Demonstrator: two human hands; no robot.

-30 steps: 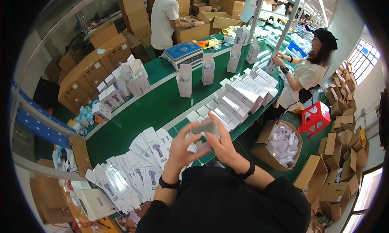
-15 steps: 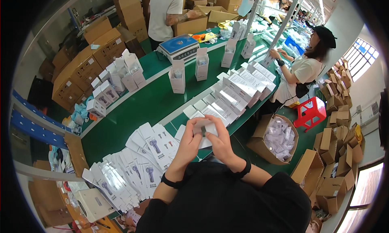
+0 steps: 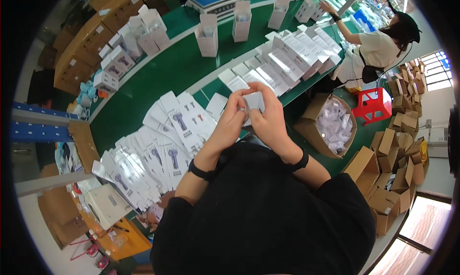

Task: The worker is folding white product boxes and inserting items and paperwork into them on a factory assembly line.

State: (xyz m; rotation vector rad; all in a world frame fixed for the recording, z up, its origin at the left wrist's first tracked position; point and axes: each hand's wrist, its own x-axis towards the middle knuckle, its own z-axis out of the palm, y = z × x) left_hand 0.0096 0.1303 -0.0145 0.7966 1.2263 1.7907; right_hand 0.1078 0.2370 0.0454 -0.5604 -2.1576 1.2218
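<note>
Between my two hands is a small white cardboard box [image 3: 253,101], held up in front of my chest over the near edge of the green table. My left hand [image 3: 231,118] grips its left side, fingers curled round the top. My right hand [image 3: 268,114] wraps the right side, the thumb pressed at the near face. What lies inside the box is hidden by the fingers. Left of my hands, flat unfolded cartons [image 3: 158,148] printed with a purple handheld device lie fanned out. Just beyond my hands, folded white boxes [image 3: 278,67] lie in a slanting row.
Several upright open boxes [image 3: 208,40] stand on the moving-line strip beyond. A cardboard carton of clear-wrapped parts [image 3: 334,126] sits on the floor to the right, near a red stool [image 3: 372,106]. A co-worker [image 3: 376,50] stands at the far right of the table.
My view has tilted downward, so the table sits higher in the picture. Both hands have stayed on the white box, their fingers shifted round it. The co-worker's arm now reaches out farther over the table.
</note>
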